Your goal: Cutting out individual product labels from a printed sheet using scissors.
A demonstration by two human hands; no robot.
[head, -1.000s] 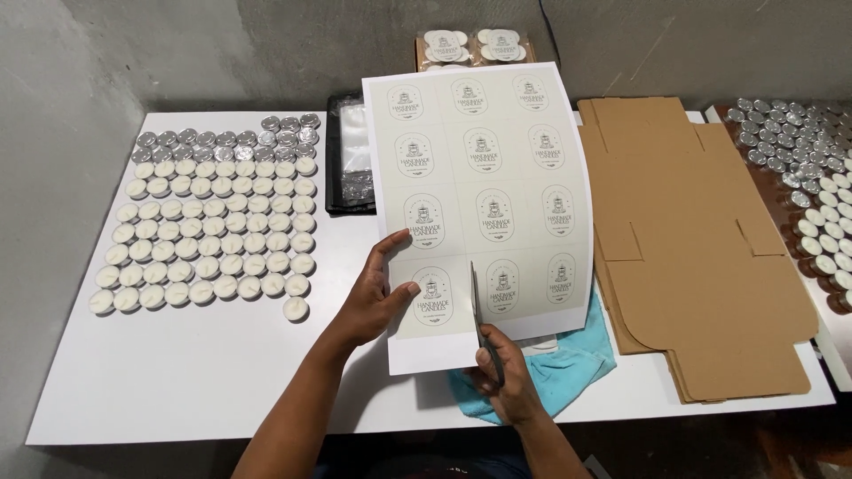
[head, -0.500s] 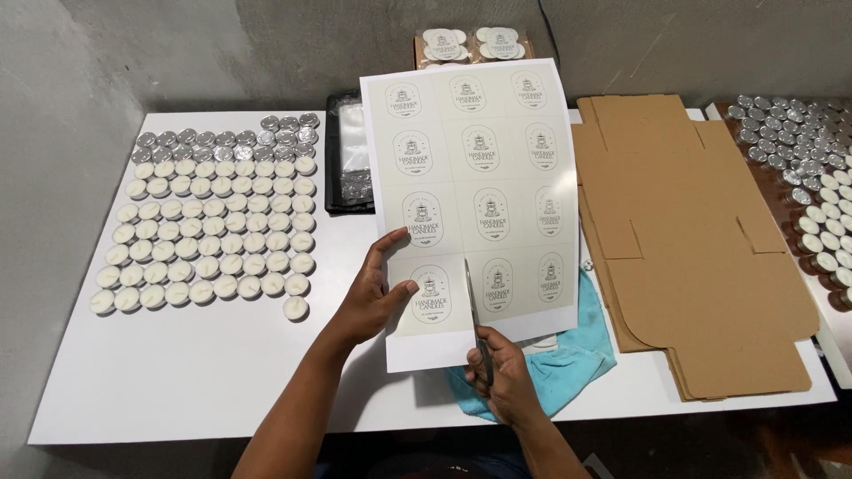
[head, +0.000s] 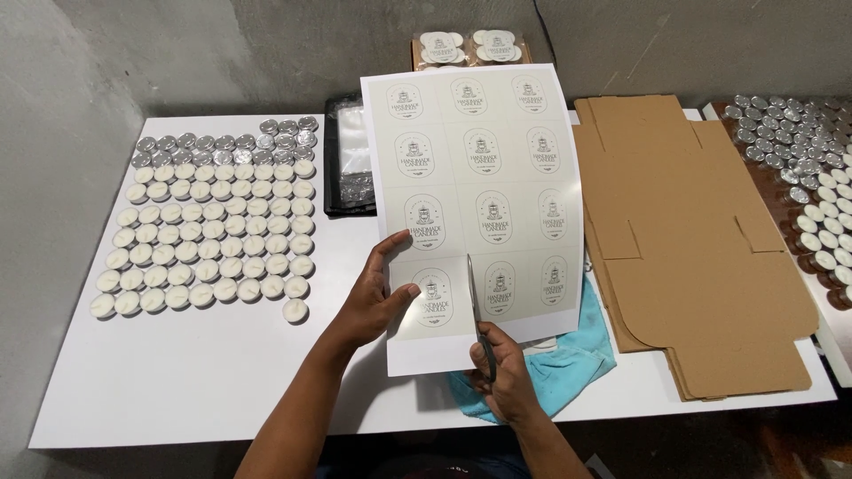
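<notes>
Grey concrete walls close in behind the white desk (head: 177, 381). I see my left hand (head: 373, 297) pinching the label sheet (head: 479, 204) by its lower left edge, holding it raised over the desk's near middle. My right hand (head: 504, 377) grips the scissors (head: 477, 310), whose blades have climbed a little higher between the bottom two labels than a second ago, so the cut is lengthening. Rows of tealight candles (head: 213, 231) fill the far left corner.
</notes>
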